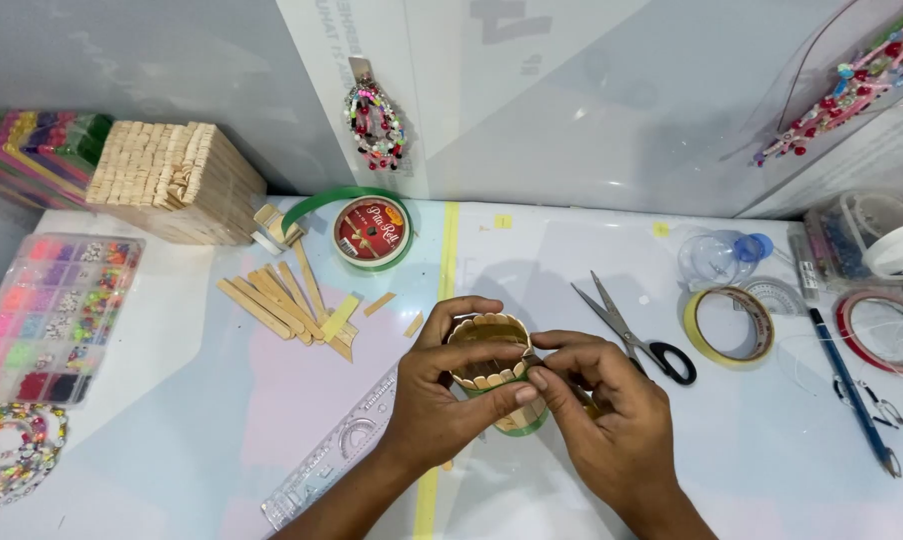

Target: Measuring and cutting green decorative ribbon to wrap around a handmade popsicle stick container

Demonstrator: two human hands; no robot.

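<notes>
Both hands point(442, 395) point(607, 405) clasp stick-walled cup point(487, 350); bead box point(52, 315) holds coloured beads.

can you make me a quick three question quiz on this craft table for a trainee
1. True or false: both hands are on the small cup ringed with wooden sticks.
2. Which lies just right of the right hand? A) scissors B) bead box C) clear ruler
3. Fill in: the loose craft sticks lie in front of a stacked ____ of sticks.

Key
1. True: the left hand wraps the cup's left side and the right hand pinches its near side.
2. A: the scissors, black handles toward the person. The bead box sits far left and the clear ruler lies left of the hands.
3. block.
</notes>
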